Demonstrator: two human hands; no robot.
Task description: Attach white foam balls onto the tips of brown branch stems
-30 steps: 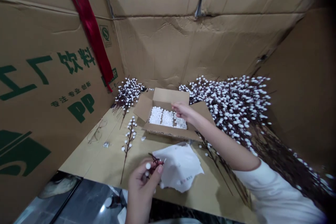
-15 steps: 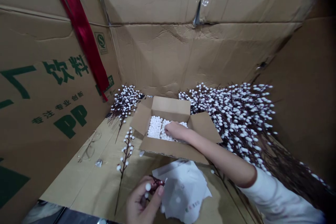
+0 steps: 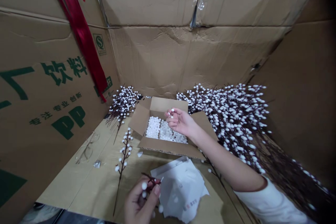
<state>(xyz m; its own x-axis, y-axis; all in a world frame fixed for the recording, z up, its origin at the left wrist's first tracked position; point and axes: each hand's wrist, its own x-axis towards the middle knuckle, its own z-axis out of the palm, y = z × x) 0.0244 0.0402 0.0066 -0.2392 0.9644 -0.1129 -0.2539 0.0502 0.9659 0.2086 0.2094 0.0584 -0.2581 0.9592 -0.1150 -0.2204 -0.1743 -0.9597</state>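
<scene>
My left hand point(image 3: 143, 199), low in the view, is closed around a brown twig point(image 3: 151, 180) with a few white balls on it. Over the open cardboard box point(image 3: 168, 148), my right hand point(image 3: 181, 121) is raised with its fingers curled around several small white balls point(image 3: 172, 110). Inside the box, many white balls point(image 3: 153, 127) lie in two sections parted by a divider. Beside my left hand is a torn white sheet of paper point(image 3: 181, 189). A berry branch point(image 3: 124, 157) with white balls lies to the left of the box.
Bunches of white-berried branches stand at the right point(image 3: 225, 112) and the back left point(image 3: 123, 99). Cardboard walls point(image 3: 152, 52) surround the table, with a red ribbon point(image 3: 78, 31) hanging on the left. Glasses point(image 3: 88, 148) and a small silvery scrap point(image 3: 97, 163) lie at left.
My right hand has lifted up out of the box and now shows white balls in its fingers. My left hand still grips the twig in nearly the same place.
</scene>
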